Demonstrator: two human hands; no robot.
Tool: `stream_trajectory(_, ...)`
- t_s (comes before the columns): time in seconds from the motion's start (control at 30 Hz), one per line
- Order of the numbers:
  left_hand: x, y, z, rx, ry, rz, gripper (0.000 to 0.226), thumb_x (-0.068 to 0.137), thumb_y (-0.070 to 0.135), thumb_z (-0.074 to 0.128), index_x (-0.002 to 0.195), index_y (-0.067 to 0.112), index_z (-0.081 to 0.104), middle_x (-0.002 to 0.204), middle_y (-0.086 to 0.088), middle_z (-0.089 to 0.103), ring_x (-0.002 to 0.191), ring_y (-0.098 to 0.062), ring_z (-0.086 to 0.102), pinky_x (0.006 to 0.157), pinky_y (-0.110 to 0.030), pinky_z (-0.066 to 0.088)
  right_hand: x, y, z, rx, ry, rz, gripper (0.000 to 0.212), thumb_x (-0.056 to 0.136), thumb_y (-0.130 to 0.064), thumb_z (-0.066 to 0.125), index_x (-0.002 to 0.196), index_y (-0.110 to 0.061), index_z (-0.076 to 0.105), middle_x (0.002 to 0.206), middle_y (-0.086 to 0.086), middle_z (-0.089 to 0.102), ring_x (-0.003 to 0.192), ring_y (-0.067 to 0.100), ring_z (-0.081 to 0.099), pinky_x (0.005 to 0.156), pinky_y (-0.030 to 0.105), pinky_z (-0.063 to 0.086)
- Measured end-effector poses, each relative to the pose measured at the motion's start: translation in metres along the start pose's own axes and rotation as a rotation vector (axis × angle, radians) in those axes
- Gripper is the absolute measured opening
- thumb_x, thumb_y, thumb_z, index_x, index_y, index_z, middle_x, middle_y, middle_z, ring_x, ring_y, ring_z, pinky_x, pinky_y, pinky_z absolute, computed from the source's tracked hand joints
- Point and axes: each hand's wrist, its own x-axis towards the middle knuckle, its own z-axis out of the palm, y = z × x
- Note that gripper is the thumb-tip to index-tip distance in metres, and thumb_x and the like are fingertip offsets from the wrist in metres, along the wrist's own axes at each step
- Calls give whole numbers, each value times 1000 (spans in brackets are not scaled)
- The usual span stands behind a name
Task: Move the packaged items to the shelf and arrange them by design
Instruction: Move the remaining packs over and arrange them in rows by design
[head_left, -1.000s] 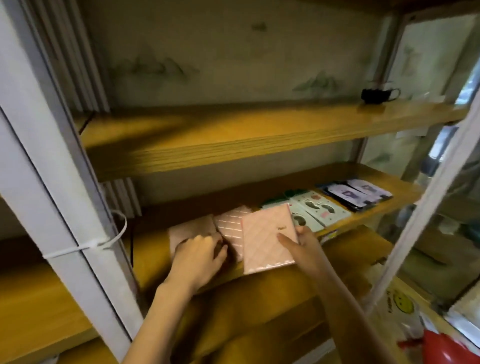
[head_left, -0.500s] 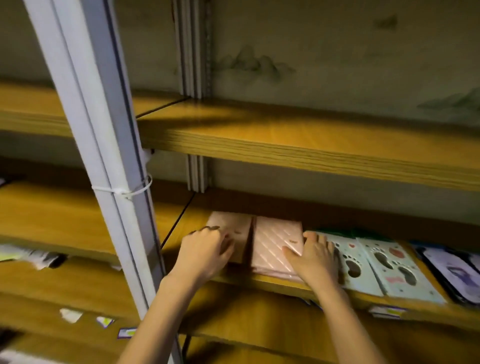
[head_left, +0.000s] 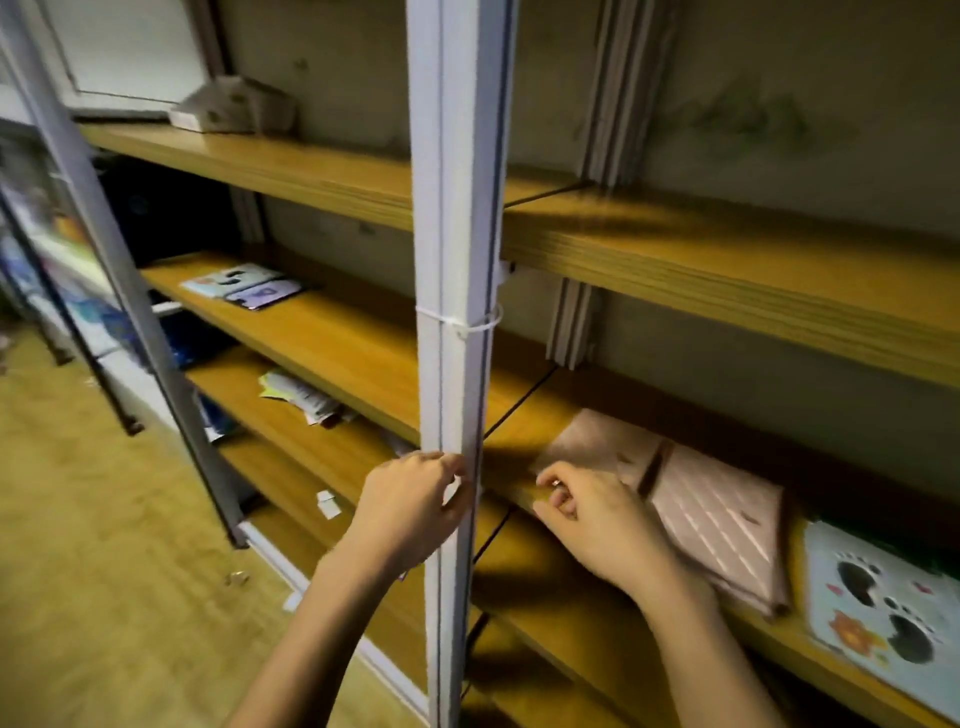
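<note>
Right, I'm looking along the wooden shelf (head_left: 363, 358), with the white upright post (head_left: 457, 234) straight in front of me and a zip tie (head_left: 470, 323) round it. My left hand (head_left: 410, 512) is up against the post's left edge with the fingers curled toward it; I can't tell if they grip the post or only touch it. My right hand (head_left: 597, 525) hangs over the shelf's front edge, fingers loosely curled and nothing between them.

The pink quilted package (head_left: 727, 525) lies flat on the shelf just beside that hand, and my wrist covers its near corner. A second pink package (head_left: 592, 441) lies behind it, toward the back wall, and the two touch or overlap. To the right sits a pale blue paw-print package (head_left: 878, 608), flat, near the pink one.

Far down the same board to the left, two more flat packages (head_left: 244, 285) lie side by side. On the board below there's a loose heap of papers (head_left: 296, 395). On the top board sits a small pale box (head_left: 228, 106).
</note>
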Motion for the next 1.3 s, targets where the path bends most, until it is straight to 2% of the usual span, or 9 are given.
stream_trajectory(0.1, -15, -34, -12, 33, 14, -111, 27, 95, 40, 40, 110, 24, 58, 112, 6, 64, 103, -22, 60, 67, -28, 39, 14, -35, 18, -22, -50, -101, 29, 93, -39, 50, 122, -33, 51, 106, -12, 63, 97, 11, 60, 83, 31, 51)
stream_trajectory(0.2, -29, -73, -21, 44, 43, -201, 27, 94, 41, 42, 108, 24, 59, 109, 7, 67, 98, -21, 63, 68, -30, 45, 31, -70, 34, -39, -76, -167, 26, 93, -40, 50, 117, -32, 53, 107, -11, 65, 100, 14, 61, 87, 33, 50)
stream_trajectory(0.43, -37, -175, -45, 105, 24, -282, 26, 95, 41, 41, 108, 25, 57, 106, 7, 65, 92, -16, 63, 65, -26, 43, 91, -156, 73, -46, -156, -252, 29, 93, -42, 50, 121, -32, 52, 110, -10, 64, 103, 14, 59, 88, 35, 50)
stream_trajectory(0.6, -30, -258, -72, 131, 17, -273, 26, 96, 38, 40, 106, 22, 57, 103, 5, 63, 89, -15, 61, 59, -21, 37, 143, -222, 106, -35, -156, -204, 32, 94, -39, 50, 124, -29, 51, 114, -7, 63, 107, 14, 59, 92, 36, 51)
stream_trajectory(0.77, -20, -338, -91, 165, -1, -257, 25, 96, 37, 40, 106, 22, 58, 104, 5, 64, 87, -13, 61, 63, -22, 44, 188, -275, 136, -3, -122, -147, 30, 94, -37, 50, 123, -27, 52, 114, -5, 64, 105, 15, 59, 90, 36, 52)
stream_trajectory(0.9, -15, -397, -102, 189, -26, -256, 23, 95, 35, 41, 104, 23, 59, 104, 6, 65, 83, -12, 59, 58, -21, 43, 223, -318, 153, -15, -125, -115, 31, 94, -37, 50, 123, -25, 52, 116, -2, 64, 107, 17, 58, 92, 38, 51)
stream_trajectory(1.03, 0, -440, -105, 172, -27, -241, 26, 95, 35, 41, 105, 20, 59, 103, 4, 66, 88, -14, 62, 68, -26, 51, 256, -345, 161, -30, -107, -112, 32, 94, -36, 50, 124, -25, 51, 116, -2, 64, 108, 18, 57, 91, 34, 49)
stream_trajectory(1.23, 37, -495, -103, 175, -18, -227, 26, 96, 35, 40, 105, 19, 58, 103, 2, 65, 88, -16, 62, 67, -27, 49, 319, -372, 179, -34, -102, -69, 32, 94, -38, 51, 123, -26, 51, 120, -1, 63, 106, 18, 59, 84, 32, 52)
stream_trajectory(1.3, 55, -514, -100, 163, -8, -212, 27, 96, 35, 40, 108, 20, 58, 104, 3, 65, 88, -15, 62, 61, -23, 43, 346, -379, 184, -30, -100, -41, 32, 94, -37, 50, 124, -25, 51, 121, -1, 62, 107, 18, 58, 84, 32, 50)
